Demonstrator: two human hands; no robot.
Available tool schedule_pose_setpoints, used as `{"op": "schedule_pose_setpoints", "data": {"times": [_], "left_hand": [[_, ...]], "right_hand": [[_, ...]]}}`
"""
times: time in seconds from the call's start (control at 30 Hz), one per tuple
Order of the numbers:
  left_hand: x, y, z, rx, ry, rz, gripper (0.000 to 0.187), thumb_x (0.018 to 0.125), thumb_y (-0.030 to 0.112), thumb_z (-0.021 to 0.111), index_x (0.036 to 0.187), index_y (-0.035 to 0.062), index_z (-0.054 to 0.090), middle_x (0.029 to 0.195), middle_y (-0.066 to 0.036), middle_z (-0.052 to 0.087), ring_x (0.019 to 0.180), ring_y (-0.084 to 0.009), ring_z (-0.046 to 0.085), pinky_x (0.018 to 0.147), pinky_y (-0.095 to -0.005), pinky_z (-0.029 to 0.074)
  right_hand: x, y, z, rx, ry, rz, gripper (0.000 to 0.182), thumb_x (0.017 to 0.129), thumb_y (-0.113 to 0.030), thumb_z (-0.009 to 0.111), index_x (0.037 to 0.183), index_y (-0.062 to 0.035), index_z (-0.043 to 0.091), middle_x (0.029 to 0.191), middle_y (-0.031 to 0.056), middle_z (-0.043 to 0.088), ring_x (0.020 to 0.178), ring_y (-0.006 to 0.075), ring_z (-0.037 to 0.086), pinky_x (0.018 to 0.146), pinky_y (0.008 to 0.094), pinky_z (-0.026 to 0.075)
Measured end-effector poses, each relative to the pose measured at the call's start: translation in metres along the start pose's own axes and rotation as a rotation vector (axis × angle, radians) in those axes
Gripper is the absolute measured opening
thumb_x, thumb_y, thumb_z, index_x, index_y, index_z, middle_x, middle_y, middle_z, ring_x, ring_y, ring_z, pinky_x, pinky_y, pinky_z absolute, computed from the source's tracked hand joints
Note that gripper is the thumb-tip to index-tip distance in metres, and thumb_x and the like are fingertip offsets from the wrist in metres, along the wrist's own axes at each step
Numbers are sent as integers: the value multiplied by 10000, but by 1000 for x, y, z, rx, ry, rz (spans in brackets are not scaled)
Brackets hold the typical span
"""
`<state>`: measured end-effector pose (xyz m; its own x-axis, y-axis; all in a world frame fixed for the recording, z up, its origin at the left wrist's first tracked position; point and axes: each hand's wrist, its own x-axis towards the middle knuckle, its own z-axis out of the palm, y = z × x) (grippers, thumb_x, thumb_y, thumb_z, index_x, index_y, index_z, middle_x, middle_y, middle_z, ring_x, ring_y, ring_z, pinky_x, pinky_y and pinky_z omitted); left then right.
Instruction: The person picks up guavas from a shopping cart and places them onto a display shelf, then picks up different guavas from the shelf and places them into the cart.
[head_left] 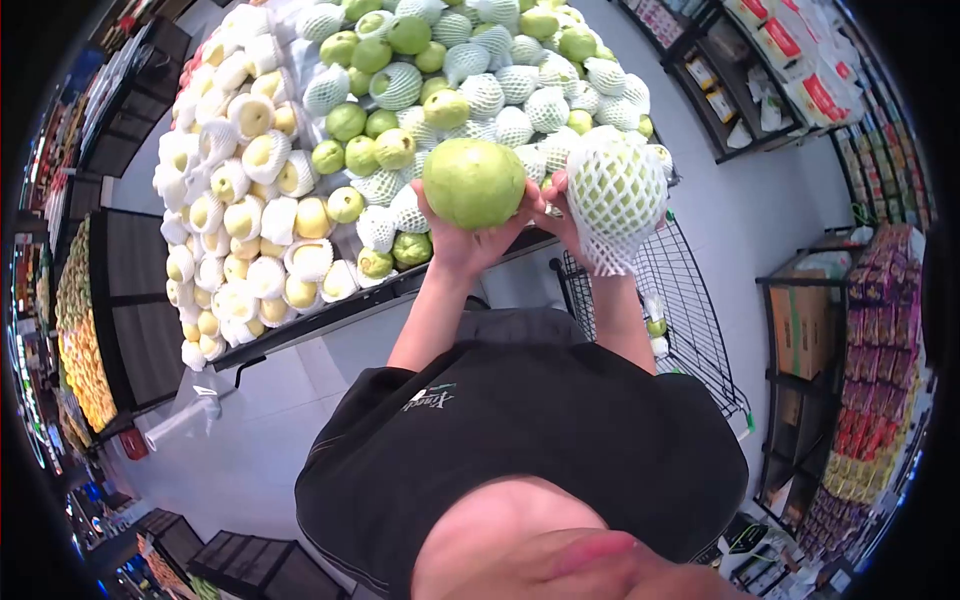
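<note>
While the left hand (pixel 462 238) cups a bare green guava (pixel 474 183) above the fruit display (pixel 300 150), a foam-netted guava (pixel 617 192) is gripped by the right hand (pixel 560 205), both raised side by side for inspection.

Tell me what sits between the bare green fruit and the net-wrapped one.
Only fingertips of both hands; bare fruit and wrapped fruit stay apart, head view.

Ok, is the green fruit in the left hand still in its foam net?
Out: green fruit sits bare in left hand; right hand holds the foam net.
</note>
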<state>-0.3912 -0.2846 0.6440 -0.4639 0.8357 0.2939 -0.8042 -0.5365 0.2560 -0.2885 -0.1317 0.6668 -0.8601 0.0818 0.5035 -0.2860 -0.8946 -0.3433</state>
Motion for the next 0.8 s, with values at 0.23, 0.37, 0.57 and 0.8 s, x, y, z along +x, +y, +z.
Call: {"op": "schedule_pose_setpoints", "data": {"times": [0.23, 0.37, 0.57, 0.8], "left_hand": [[-58, 130, 27, 1071, 144, 508, 976, 586, 107, 943, 1377, 76, 372, 1395, -189, 496, 1320, -324, 512, 1116, -478, 441], [-69, 156, 37, 1244, 7, 694, 975, 582, 4, 922, 1364, 96, 347, 1410, -237, 471, 1350, -347, 481, 1115, -472, 431], [-84, 171, 30, 1301, -1, 817, 961, 593, -2, 921, 1354, 107, 345, 1428, -260, 454, 1352, -350, 480, 1103, -477, 443], [-97, 144, 0, 542, 290, 549, 954, 771, 521, 819, 1457, 64, 339, 1448, -178, 468, 1335, -311, 500, 1109, -461, 431]], "right_hand": [[44, 35, 1, -944, 159, -19, 1065, 619, -197, 881, 1491, 35, 315, 1426, 185, 489, 1297, 275, 538, 1096, 434, 466], [88, 64, 42, -1382, -95, -235, 1070, 562, -160, 887, 1469, -14, 338, 1411, 202, 484, 1329, 324, 501, 1116, 454, 429], [111, 87, 47, -1503, -300, -340, 1106, 472, -80, 908, 1443, -63, 381, 1380, 196, 494, 1338, 350, 493, 1129, 481, 409], [91, 134, 15, -87, 282, 119, 813, 833, -307, 777, 1496, -45, 387, 1494, 175, 446, 1380, 364, 442, 1173, 490, 371]]}}
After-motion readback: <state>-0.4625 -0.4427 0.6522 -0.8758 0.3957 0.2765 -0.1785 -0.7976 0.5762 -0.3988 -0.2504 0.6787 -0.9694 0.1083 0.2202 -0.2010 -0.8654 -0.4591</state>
